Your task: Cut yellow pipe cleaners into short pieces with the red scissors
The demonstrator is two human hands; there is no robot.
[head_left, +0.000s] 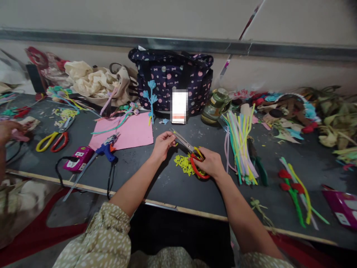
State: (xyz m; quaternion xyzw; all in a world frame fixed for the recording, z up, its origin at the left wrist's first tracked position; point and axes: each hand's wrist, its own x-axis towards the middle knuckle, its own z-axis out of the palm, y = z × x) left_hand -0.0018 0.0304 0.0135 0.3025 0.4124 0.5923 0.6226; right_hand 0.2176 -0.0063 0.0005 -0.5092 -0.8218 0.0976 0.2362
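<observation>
My right hand is closed round the red and yellow handles of a pair of scissors, whose blades point up and left toward my other hand. My left hand pinches a thin yellow-green pipe cleaner; only small bits of it show at the fingertips, beside the scissor tips. Under the scissors, a loose pile of short yellow-green cut pieces lies on the dark table.
A bundle of pipe cleaners lies right. Left are a blue glue gun, pink sheet, purple box and other scissors. Behind stand a phone, patterned bag and jar. Another person's hand is far left.
</observation>
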